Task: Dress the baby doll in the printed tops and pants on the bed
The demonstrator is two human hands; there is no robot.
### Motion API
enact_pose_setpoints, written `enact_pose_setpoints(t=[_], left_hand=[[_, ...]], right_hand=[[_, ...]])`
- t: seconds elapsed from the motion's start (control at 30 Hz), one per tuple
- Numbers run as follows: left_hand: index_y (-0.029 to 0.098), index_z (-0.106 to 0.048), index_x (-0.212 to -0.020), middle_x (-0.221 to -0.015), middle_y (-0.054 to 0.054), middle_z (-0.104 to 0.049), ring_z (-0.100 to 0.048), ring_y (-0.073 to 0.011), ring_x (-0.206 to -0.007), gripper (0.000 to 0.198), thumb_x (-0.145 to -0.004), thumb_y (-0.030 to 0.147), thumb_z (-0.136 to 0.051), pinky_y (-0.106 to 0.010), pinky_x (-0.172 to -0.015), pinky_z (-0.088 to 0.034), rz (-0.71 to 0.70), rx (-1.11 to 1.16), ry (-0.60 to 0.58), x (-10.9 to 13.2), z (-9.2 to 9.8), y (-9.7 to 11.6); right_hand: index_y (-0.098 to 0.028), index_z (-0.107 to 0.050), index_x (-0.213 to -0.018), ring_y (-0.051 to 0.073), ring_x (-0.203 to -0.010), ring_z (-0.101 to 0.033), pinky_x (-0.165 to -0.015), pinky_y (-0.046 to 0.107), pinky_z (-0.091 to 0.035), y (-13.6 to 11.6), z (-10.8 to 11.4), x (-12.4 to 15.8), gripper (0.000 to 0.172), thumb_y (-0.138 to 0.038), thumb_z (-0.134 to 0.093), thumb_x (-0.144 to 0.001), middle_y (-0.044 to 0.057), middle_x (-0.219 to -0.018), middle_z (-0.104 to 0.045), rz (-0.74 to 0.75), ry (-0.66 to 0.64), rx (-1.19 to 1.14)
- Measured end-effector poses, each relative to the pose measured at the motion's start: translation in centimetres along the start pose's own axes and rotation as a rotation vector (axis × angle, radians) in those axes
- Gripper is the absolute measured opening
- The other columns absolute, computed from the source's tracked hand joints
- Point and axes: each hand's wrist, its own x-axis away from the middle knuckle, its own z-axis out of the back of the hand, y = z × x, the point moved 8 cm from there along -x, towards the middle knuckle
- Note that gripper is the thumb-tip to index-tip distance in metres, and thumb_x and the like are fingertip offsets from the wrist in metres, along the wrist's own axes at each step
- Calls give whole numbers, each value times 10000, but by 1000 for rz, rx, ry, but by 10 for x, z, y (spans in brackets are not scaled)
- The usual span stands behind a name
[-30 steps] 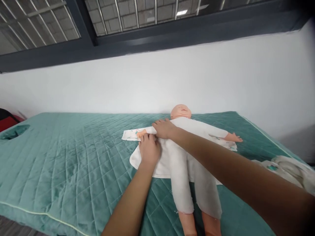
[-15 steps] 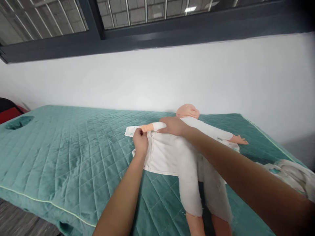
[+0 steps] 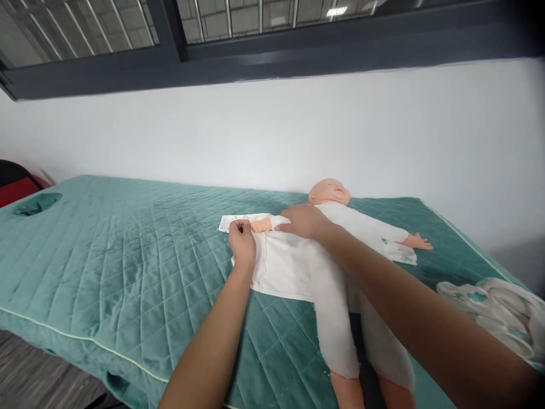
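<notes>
The doll's legs [image 3: 340,341] run off the bottom edge at six o'clock (feet unseen). The curled left hand [image 3: 242,241] hides what it pinches. At four o'clock the crumpled cloth [image 3: 494,301] is cut off.

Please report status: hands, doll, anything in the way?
Left hand pinches garment edge by doll wrist. Right hand flat on doll's upper arm. Cloth pile apart, at right.

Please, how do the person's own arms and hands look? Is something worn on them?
Both arms are bare as far as the picture's lower edge, and no sleeves show. The left hand and the right hand wear no gloves. No watch, bracelet or ring is visible on either wrist or on the fingers.
</notes>
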Motion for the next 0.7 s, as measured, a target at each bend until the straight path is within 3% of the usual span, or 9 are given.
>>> enact_pose_setpoints(t=[0.1,0.37,0.5,0.57,0.63,0.7], left_hand=[[191,-563,-885,-863,-18,-630,-597,-146,-809,98,-927,278,-547,-283,-791,-479,-4,-2,-22,2,-1,3],[202,-557,-872,-859,-23,-619,-568,-160,-802,97,-955,227,-512,-288,-762,-443,-280,-226,-327,27,-29,37],[210,-561,-868,-923,-38,-640,-587,-175,-880,102,-943,164,-509,-296,-802,-447,-412,-348,-615,45,-56,39],[213,-562,-860,-924,-35,-643,-594,-174,-893,109,-940,157,-511,-293,-812,-452,-440,-359,-703,50,-64,37],[212,-567,-883,-907,-34,-642,-596,-173,-877,100,-951,179,-502,-295,-810,-458,-422,-344,-633,45,-59,36],[207,-576,-922,-930,-49,-639,-594,-182,-886,100,-964,206,-485,-308,-821,-462,-389,-367,-458,35,-46,35]], right_hand=[[-221,-709,-1107,326,-1035,-652,-925,442,-408,2,-4,1,469,-594,-476,-944,136,-1096,-721,-30,-20,44],[-181,-699,-1107,344,-1085,-636,-958,474,-407,2,-10,-2,478,-577,-488,-941,178,-1131,-712,-77,-3,87],[-158,-689,-1101,345,-1077,-637,-942,475,-412,-3,-12,-4,427,-506,-486,-960,190,-1121,-713,-92,18,94],[-148,-681,-1107,346,-1075,-638,-939,477,-412,-5,-12,-5,383,-448,-492,-964,192,-1133,-707,-98,33,91],[-142,-667,-1139,351,-1100,-626,-944,480,-412,-8,-10,-4,392,-444,-481,-971,193,-1165,-695,-99,53,87],[-146,-649,-1184,351,-1140,-605,-959,478,-411,-8,-3,-1,432,-476,-456,-982,184,-1206,-681,-101,82,69]])
